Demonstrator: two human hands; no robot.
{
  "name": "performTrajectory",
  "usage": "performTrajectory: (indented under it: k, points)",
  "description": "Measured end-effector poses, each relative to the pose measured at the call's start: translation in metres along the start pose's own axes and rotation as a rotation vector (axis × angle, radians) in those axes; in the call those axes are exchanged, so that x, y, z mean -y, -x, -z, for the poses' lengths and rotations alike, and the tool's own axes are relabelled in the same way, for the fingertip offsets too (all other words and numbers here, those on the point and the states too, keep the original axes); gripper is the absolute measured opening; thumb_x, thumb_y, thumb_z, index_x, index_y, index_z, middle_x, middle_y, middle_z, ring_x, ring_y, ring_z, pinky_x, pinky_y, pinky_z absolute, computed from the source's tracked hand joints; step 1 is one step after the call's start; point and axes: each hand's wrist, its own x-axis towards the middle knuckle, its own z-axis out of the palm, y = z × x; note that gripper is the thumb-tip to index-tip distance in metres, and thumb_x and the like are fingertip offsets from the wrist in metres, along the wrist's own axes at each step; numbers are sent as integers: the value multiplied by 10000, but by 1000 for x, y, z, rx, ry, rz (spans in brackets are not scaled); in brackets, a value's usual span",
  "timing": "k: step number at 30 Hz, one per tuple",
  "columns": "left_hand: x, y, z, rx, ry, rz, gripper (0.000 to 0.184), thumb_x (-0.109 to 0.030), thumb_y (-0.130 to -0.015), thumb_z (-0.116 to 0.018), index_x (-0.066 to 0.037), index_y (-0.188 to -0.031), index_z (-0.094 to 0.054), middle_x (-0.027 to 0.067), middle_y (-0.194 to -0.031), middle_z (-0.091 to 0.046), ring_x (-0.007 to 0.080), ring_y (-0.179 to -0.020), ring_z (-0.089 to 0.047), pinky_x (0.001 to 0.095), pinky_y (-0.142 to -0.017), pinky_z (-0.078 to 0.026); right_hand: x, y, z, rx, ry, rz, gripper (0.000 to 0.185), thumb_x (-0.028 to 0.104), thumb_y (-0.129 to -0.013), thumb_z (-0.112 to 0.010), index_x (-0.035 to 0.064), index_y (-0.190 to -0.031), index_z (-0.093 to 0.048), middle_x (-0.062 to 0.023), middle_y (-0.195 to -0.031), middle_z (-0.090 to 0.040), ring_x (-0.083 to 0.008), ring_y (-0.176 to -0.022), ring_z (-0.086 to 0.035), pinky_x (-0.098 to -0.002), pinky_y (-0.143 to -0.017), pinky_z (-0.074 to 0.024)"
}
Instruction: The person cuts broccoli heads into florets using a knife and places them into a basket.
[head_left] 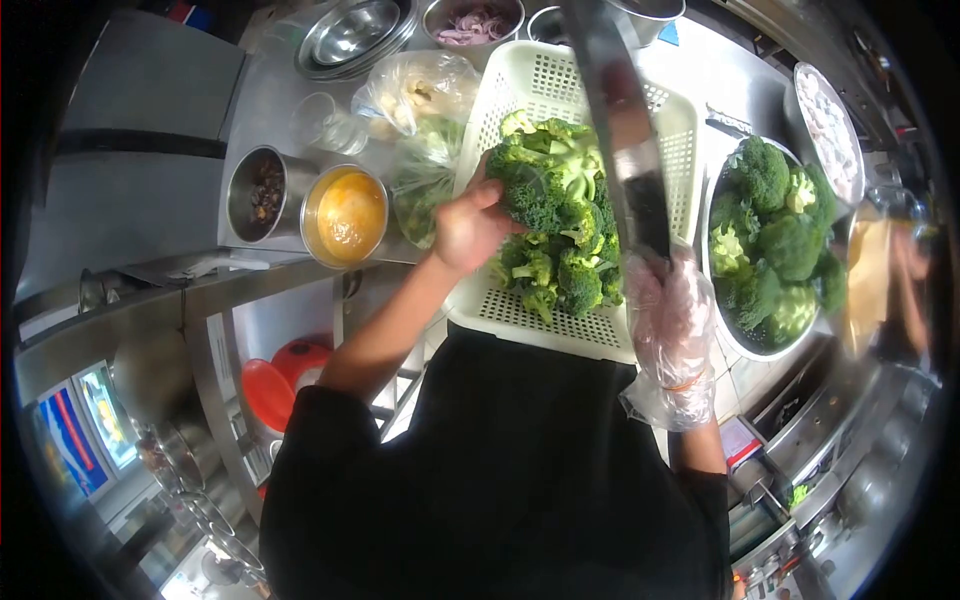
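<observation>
My bare left hand (470, 225) is wrapped round the side of a green broccoli head (530, 185) above a pale perforated basket (500, 85). Cut broccoli florets (575, 280) lie in the basket below it. In my right hand (670, 310), covered by a clear plastic glove with a band at the wrist, is a large knife (610, 100). Its broad blade rises toward the camera, just right of the broccoli, and I cannot tell whether the two touch. Right of my gloved hand, several broccoli heads (790, 245) fill a white-rimmed bowl (728, 342).
On the left stand a metal pot of orange-yellow liquid (348, 215) and a metal container with dark pieces (265, 195). Plastic bags (420, 90) and a clear cup (330, 125) sit beside the basket. Behind are sliced purple onions (475, 25) and stacked metal bowls (355, 35).
</observation>
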Motion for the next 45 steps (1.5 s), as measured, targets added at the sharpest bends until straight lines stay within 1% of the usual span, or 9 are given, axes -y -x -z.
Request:
performTrajectory:
  k: [3,9,11,13,24,33,40,41,45]
  points:
    - [-3,1,-10,19,-33,-52,707,-193,-796,-618,-107,-1427,-310,113,-1338,-486,257,-1185,-526,425,-928,-488,14,-13,-2,-296,-29,226,327,-6,-928,-582,-28,-1249,-526,-168,-801,-668,-261,-560,-592,-361,-524,-465]
    - [-15,-10,-7,-3,-517,-259,792,-21,-567,-799,-73,-1242,-387,60,-1131,-424,200,-1114,-450,316,-996,-370,-10,-15,-12,88,57,20,114,88,-942,-547,39,-1045,-556,-116,-651,-583,-286,-508,-562,-391,-465,-417]
    - [-14,-10,6,-51,-1100,-483,820,-40,-535,-824,-63,-1223,-379,65,-1154,-421,189,-1114,-443,326,-994,-369,2,-15,-1,190,-615,-673,154,177,-990,-550,31,-1032,-571,-31,-680,-564,-180,-543,-545,-320,-498,-414]
    - [-15,-12,9,-69,-1092,-491,830,-61,-537,-868,-64,-1207,-377,69,-1157,-423,187,-1111,-446,328,-995,-369,-4,-14,8,279,-569,-712,220,234,-1016,-529,21,-1020,-582,10,-742,-538,-114,-612,-519,-258,-534,-393]
    - [-13,-14,-7,24,35,70,662,-545,-932,-460,-77,-1397,-406,168,-1275,-577,349,-1039,-641,504,-641,-576,-10,-17,12,-87,56,159,403,-71,-834,-628,-16,-1212,-502,-210,-838,-660,-405,-651,-626,-456,-550,-476]
    - [-23,-15,-50,-152,-31,171,539,-499,-930,-417,-132,-1314,-508,75,-1127,-642,228,-872,-655,309,-505,-425,4,-24,6,-189,208,349,298,-41,-888,-607,-19,-1183,-570,-177,-812,-672,-313,-661,-658,-382,-592,-501]
    - [-16,-20,-34,-239,-270,10,475,-490,-937,-406,-92,-1158,-539,90,-960,-646,181,-653,-555,286,-455,-354,-9,-18,-6,166,-663,-468,141,44,-916,-602,23,-1050,-563,-142,-732,-637,-295,-562,-612,-369,-477,-434]
    - [-17,-20,-32,-244,-267,10,475,-490,-937,-406,-92,-1158,-539,90,-960,-646,181,-653,-555,286,-455,-354,0,-19,4,183,-493,-428,239,170,-1003,-560,-42,-1113,-567,-19,-807,-594,-108,-661,-551,-260,-577,-460]
    - [-22,-26,-14,-301,-74,240,511,-524,-927,-352,-113,-1152,-555,85,-937,-642,204,-584,-511,299,-446,-348,-10,-24,7,-138,-65,217,195,81,-958,-595,-39,-1110,-574,-87,-820,-646,-185,-617,-590,-315,-563,-491]
